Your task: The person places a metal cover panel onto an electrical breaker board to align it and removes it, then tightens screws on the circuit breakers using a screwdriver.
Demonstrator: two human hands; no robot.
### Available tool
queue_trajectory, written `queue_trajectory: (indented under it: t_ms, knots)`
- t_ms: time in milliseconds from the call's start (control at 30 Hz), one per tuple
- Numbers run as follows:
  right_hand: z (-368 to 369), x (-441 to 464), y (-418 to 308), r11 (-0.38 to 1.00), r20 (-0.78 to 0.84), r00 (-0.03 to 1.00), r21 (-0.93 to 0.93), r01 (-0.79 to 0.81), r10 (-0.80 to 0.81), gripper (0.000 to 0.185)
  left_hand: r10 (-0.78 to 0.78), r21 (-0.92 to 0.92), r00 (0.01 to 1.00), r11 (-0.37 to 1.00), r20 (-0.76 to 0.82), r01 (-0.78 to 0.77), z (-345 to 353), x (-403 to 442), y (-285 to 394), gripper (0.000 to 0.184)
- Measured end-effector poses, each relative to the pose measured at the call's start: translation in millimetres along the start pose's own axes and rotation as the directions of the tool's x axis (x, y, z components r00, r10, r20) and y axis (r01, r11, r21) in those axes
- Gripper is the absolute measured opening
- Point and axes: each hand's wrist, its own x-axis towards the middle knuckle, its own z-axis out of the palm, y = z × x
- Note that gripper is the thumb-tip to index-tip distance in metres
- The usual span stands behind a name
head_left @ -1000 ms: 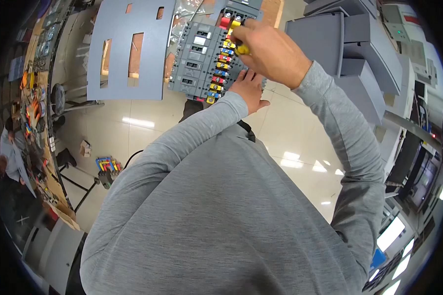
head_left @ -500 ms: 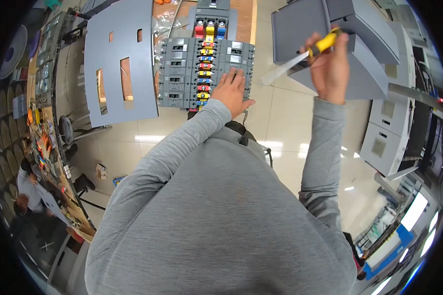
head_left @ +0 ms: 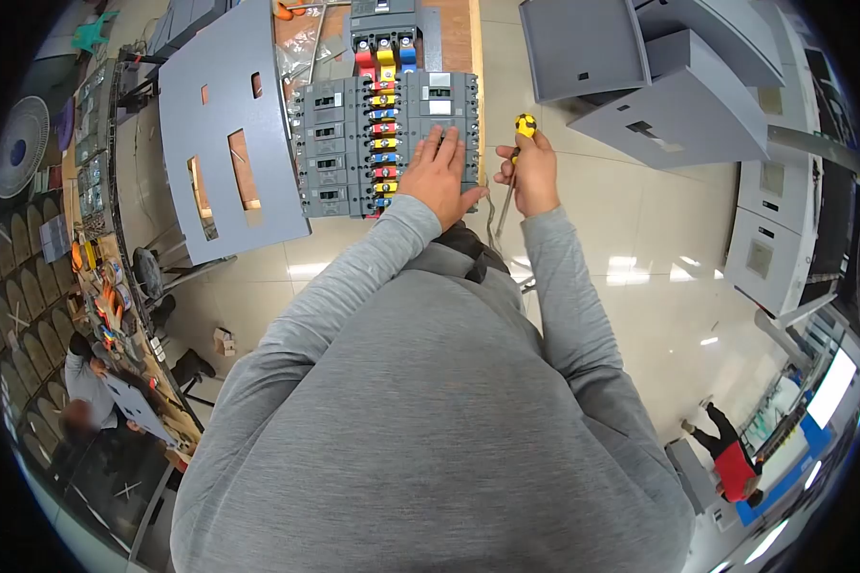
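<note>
My left hand lies with fingers stretched out on the right-hand bank of grey circuit breakers. Beside it runs a centre column of red, yellow and blue busbar pieces, with another bank of breakers on its left. A larger breaker sits at the far end, joined to red, yellow and blue bars. To the right of the assembly, over the floor, my right hand is closed round a screwdriver. Its yellow-and-black handle points away from me and its shaft towards me.
A grey metal panel with cut-outs stands left of the breakers. Grey enclosures stand at upper right. Tools lie along a bench at far left, where a person holds a panel. Another person in red is at lower right.
My right hand has come down and left, closer to the breakers, and the screwdriver's shaft has swung to point towards me. My left hand stays on the breakers.
</note>
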Motion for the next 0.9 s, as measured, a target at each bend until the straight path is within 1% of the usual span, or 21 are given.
queue_trajectory:
  t_ms: [67,167,267,367,467,567,600,700,733,833,867,900]
  knots:
    - [9,-8,5,0.998,-0.006,0.999,-0.045,0.040,-0.041,0.036,-0.003,0.003,1.000,1.000,-0.002,0.003,1,0,0,0.081]
    - [6,5,7,0.981,0.228,0.969,-0.187,-0.051,0.094,0.046,0.008,0.012,1.000,1.000,-0.001,-0.008,1,0,-1,0.080]
    - [13,-2,-1,0.993,0.045,0.998,-0.111,0.039,-0.034,0.040,0.013,0.013,1.000,1.000,-0.014,-0.013,1,-1,-2,0.077]
    - [19,2,2,0.981,-0.041,0.991,-0.154,0.122,-0.129,0.066,0.004,0.006,1.000,1.000,-0.009,-0.004,0,0,-1,0.076]
    - [23,-2,2,0.980,-0.030,0.992,-0.158,0.117,-0.124,0.068,0.018,-0.007,1.000,1.000,-0.015,-0.018,1,-1,-3,0.076]
    - [21,-9,-6,0.941,-0.050,0.972,-0.269,0.207,-0.228,0.070,0.020,-0.005,1.000,1.000,-0.015,-0.020,1,-1,-4,0.076]
    - [18,-10,-11,0.923,0.008,0.957,-0.263,0.283,-0.291,0.055,0.024,-0.007,1.000,1.000,-0.019,-0.024,1,-2,-4,0.076]
    - [18,-16,-30,0.883,0.131,0.898,-0.167,0.438,-0.420,0.035,0.026,-0.009,0.999,1.000,-0.027,-0.027,0,-2,-4,0.076]
    - [22,-22,-42,0.842,0.121,0.869,-0.218,0.494,-0.479,0.022,0.024,-0.008,0.999,1.000,-0.023,-0.024,1,-2,-5,0.076]
    - [27,-43,-79,0.643,0.205,0.789,-0.479,0.597,-0.580,0.031,0.012,0.007,1.000,1.000,-0.006,-0.012,1,-2,-4,0.078]
    - [35,-52,-89,0.622,0.222,0.755,-0.450,0.641,-0.617,0.034,0.007,0.013,1.000,1.000,0.002,-0.007,1,-3,-3,0.079]
    - [45,-63,-98,0.599,0.238,0.719,-0.419,0.683,-0.653,0.037,-0.006,0.005,0.999,1.000,0.050,0.006,-2,-2,-2,0.079]
